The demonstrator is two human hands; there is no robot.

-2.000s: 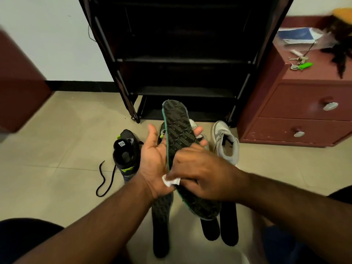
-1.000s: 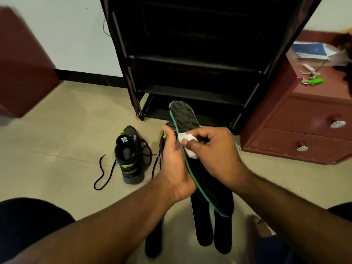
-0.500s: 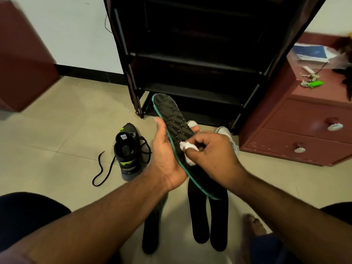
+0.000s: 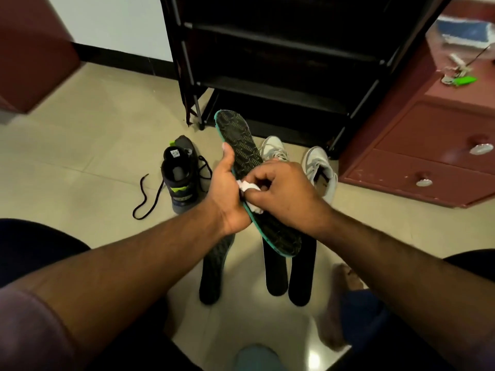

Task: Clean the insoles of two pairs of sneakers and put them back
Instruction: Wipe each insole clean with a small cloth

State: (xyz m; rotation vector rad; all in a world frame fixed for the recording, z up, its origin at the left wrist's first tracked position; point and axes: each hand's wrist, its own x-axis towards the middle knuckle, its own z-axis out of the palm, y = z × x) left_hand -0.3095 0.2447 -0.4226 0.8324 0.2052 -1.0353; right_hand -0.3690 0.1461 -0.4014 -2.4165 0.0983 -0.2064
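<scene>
No readable text here: the insole [image 4: 242, 145] carries a repeating printed pattern, and the black sneaker [image 4: 180, 172] has a white tongue label [image 4: 175, 153], both too blurred.

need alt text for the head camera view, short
A left hand holds a green-edged black insole while the right hand wipes it with a white wipe. Three dark insoles lie on the tiled floor below, near black and white sneakers.

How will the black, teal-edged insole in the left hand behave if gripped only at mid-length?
The black, teal-edged foam insole probably flexes. It looks thin, so the free toe end may bend under the white wipe. It is likely light: the left hand carries it alone. The patterned face probably isn't slippery.
</scene>
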